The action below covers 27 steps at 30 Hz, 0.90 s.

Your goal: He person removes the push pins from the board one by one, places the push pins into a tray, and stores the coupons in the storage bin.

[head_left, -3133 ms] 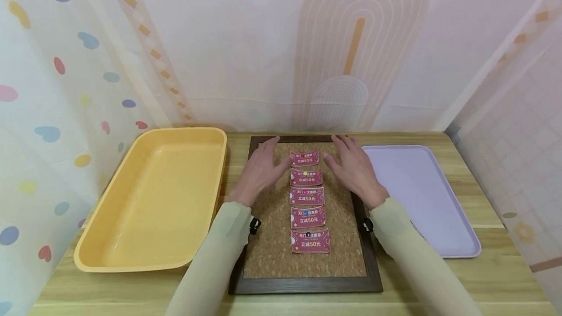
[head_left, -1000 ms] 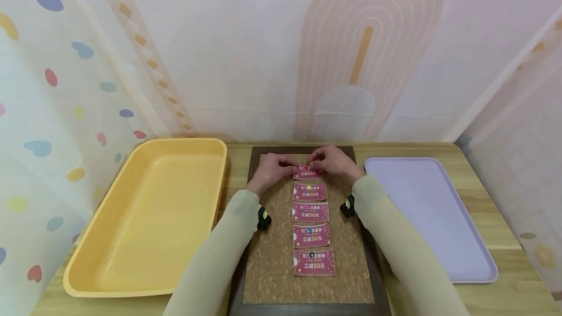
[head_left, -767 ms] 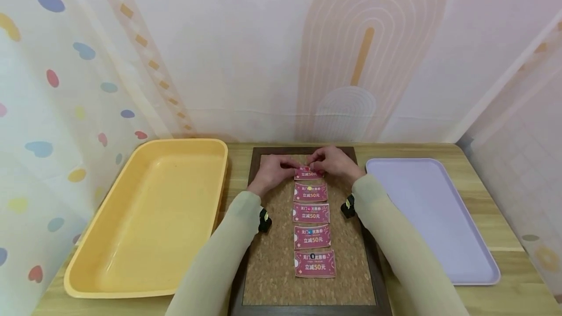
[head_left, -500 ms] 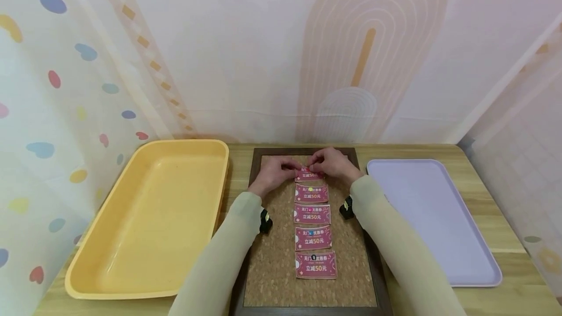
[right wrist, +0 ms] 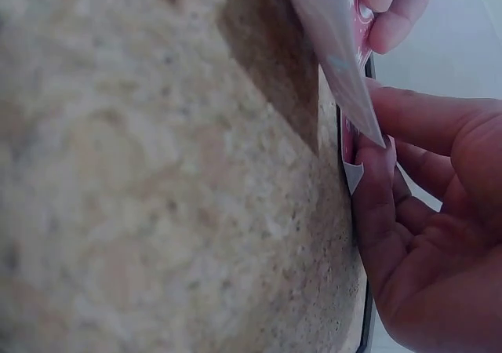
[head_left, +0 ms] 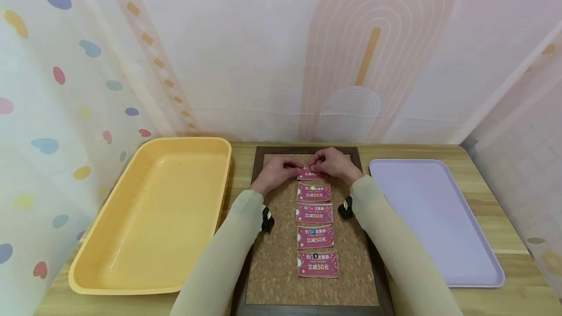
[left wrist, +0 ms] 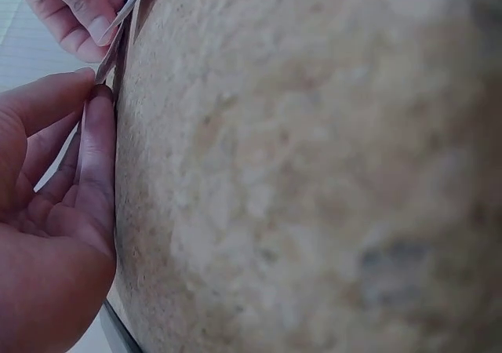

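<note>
Several pink paper coupons (head_left: 318,264) lie in a column on a framed cork board (head_left: 272,277), each lower one with a small coloured push pin near its top. At the far end, my left hand (head_left: 277,172) pinches the left edge of the top coupon (head_left: 312,174) between thumb and fingertip. My right hand (head_left: 334,164) has thumb and fingertips together at that coupon's upper middle, on its red push pin, which the fingers mostly hide. In the right wrist view, a coupon (right wrist: 333,55) lifts away from the cork beside my right hand (right wrist: 427,188).
A deep yellow tray (head_left: 224,179) stands left of the board, and a shallow lilac tray (head_left: 439,218) lies to its right. Both rest on a wooden table (head_left: 487,194). A patterned cloth (head_left: 246,52) hangs behind them.
From hovering spread on either side of the top coupon, both hands have come together onto it, fingers closing at its left edge and pin. Over the last second they hardly move.
</note>
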Available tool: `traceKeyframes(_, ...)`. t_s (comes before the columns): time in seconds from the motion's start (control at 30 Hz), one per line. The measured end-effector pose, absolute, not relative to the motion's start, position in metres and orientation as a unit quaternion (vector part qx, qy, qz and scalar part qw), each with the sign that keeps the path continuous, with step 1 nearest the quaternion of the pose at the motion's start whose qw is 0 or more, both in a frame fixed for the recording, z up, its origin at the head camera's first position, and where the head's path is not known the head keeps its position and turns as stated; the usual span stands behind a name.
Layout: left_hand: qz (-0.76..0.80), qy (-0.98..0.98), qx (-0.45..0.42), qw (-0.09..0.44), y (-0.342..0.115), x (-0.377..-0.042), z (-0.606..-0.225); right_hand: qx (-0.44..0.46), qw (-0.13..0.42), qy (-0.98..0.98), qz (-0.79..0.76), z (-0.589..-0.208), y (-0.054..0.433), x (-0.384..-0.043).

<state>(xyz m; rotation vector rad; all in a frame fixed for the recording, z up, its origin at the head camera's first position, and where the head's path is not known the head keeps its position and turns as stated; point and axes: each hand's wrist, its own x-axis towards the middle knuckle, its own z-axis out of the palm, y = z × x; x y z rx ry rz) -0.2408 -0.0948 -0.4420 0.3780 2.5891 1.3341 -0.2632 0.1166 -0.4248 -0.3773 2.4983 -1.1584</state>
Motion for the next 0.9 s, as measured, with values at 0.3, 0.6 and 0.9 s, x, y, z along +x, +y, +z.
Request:
traceKeyframes(0.3,0.469,0.869,0.117,0.108,-0.095,-0.2406,-0.4431,-0.133,0.164,0.893,-0.397,-0.4277,0.1124,-0.2641)
traceKeyframes(0.6,0.472,0.867,0.11,0.112,-0.0932,-0.2393,-0.4416,-0.131,0.17,0.895,-0.391,-0.4261,0.1111,-0.2644)
traceKeyframes(0.9,0.473,0.867,0.114,0.108,-0.0897,-0.2393,-0.4415,-0.126,0.178,0.895,-0.389,-0.423,0.111,-0.2623)
